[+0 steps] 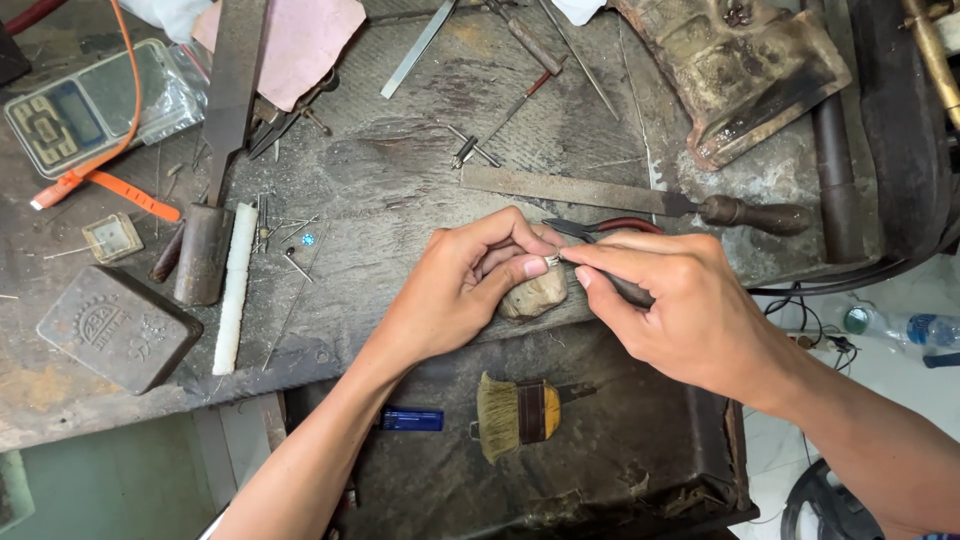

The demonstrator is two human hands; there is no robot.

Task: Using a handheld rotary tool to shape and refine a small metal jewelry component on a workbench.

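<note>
Metal piece (552, 259), tiny and silvery, sits at mid-bench, pinched between the fingertips of both my hands just above a worn wooden peg (535, 293) that juts from the bench edge. Far left: a digital scale (75, 108) in a clear bag, crossed by an orange strap (110, 170). Below it lie a small square tile (112, 237) and a dark embossed metal block (118, 327). Next come a large flat file (222, 140) with a dark handle, a white stick (232, 288) beside it, and a small blue stone (308, 239) among loose pins. My left hand (462, 285) curls over the peg, thumb and forefinger closed together on the metal piece. Beneath, in the tray (640, 440) under the bench, rest a blue lighter (411, 419) and a bristle brush (515, 413). My right hand (680, 305) meets the left, its thumb and forefinger closed on the same piece from the right; a dark tool shaft shows under this hand, but what it is I cannot tell. Behind my hands lie red-handled pliers (605, 227) and a long file with a wooden handle (640, 199). Far right: a rusty metal block (745, 70).
</note>
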